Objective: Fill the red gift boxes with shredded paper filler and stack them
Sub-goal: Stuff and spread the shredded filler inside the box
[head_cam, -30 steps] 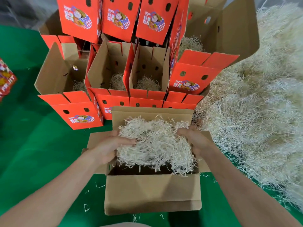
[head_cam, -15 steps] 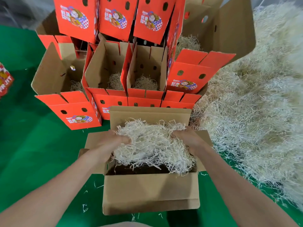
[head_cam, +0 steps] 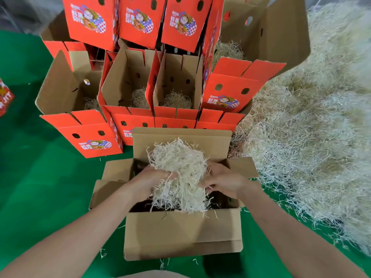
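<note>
Head view: nearest, a box sits open on the green floor, its brown flaps folded outward. Over its mouth the left hand and right hand grip a pale cream clump of shredded filler from either side, fingers curled into the strands. The clump's lower strands hang down into the box and its top stands above the rim. Loose strands dot the floor around the box. Just behind, red boxes with a cartoon label and oval holes stand open, 3 in a row each showing a small nest of filler at the bottom. More of them are stacked above. At right a big heap of the same filler covers the floor.
</note>
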